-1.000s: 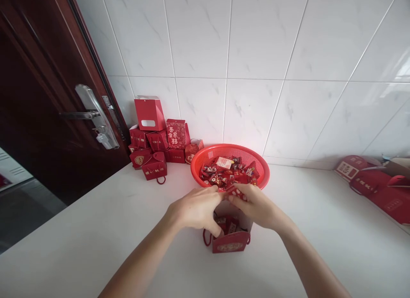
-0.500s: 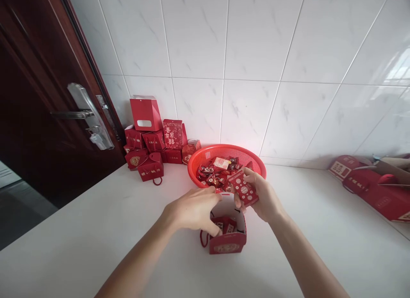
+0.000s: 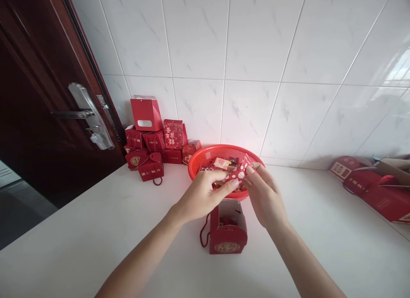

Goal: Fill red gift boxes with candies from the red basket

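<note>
The left hand [image 3: 205, 193] and the right hand [image 3: 268, 197] are sharing one small glossy red packet with pale round prints [image 3: 238, 175]. The left is pinching its lower end between thumb and fingers, with hardly any gap beyond the packet's thickness; the right is closing its thumb and fingertips around the upper end. The packet is hovering over the near part of the round red perforated plastic basket [image 3: 193, 172], outside any box.

Just below the hands, an open dark red cardboard gift box with a gold oval emblem [image 3: 228, 242] is standing upright on the smooth white tabletop [image 3: 128, 234], its red cord handle [image 3: 201, 236] hanging at its left side. Some red-wrapped pieces [image 3: 228, 221] are lying inside, so filling is seemingly partly done, though shadow is hiding how full it is. The packet is not resting in there yet, and the top is gaping, so closing is remaining undone.

The basket is holding many small shiny wrapped sweets [image 3: 208, 165]. Farther left, a group of red cardboard boxes [image 3: 152, 167] is standing by the wall, several appearing shut; more red boxes [image 3: 378, 189] are lying at the far right, their contents not showing clearly
</note>
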### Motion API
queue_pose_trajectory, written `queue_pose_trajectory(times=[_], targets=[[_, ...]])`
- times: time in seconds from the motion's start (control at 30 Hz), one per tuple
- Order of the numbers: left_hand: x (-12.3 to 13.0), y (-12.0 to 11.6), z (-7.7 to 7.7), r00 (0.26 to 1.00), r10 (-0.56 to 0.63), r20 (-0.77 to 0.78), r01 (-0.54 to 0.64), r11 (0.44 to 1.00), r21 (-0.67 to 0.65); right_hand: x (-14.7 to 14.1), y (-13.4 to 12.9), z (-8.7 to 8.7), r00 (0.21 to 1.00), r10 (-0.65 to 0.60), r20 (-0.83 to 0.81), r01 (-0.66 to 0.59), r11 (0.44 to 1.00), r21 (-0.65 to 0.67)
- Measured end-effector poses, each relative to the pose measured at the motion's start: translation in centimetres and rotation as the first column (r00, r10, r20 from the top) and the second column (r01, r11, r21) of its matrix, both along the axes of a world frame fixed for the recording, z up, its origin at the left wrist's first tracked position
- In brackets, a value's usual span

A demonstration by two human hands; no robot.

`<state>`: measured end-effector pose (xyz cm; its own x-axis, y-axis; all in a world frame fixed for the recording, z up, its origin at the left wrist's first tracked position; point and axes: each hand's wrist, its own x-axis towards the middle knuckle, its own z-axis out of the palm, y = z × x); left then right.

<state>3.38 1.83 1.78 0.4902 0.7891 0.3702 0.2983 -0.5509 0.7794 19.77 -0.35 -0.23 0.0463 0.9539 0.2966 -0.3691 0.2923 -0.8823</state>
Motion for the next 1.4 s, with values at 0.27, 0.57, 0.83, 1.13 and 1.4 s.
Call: queue_pose_trajectory(times=[0.27, 0.57, 0.83, 1.13, 1.4], targets=[[-1.0, 0.1, 0.8, 0.999, 0.004, 0.031, -0.004, 1.0, -0.017, 0.8, 0.0, 0.1, 0.989, 0.1, 0.109, -0.107, 0.992, 0.063], [-0.3, -0.3, 0.5, 0.993, 0.079, 0.084, -0.088, 0.991, 0.101, 0.3, -0.2, -0.4, 0.999, -0.035, 0.028, 0.033, 0.997, 0.066], [-0.8, -0.7, 1.0, 0.998, 0.03, 0.056, -0.033, 0.999, 0.038, 0.8, -0.2, 0.3, 0.99, 0.06, 0.125, -0.069, 0.995, 0.067], [-1.2, -0.3, 0.9, 0.999, 0.022, -0.023, -0.021, 0.997, 0.068, 0.7, -0.4, 0.2, 0.981, -0.032, 0.193, 0.015, 0.996, 0.089], [-1.3, -0.1, 0.9, 0.999, 0.039, -0.021, -0.038, 0.997, 0.068, 0.6, -0.1, -0.2, 0.987, 0.018, 0.161, -0.027, 0.998, 0.052]])
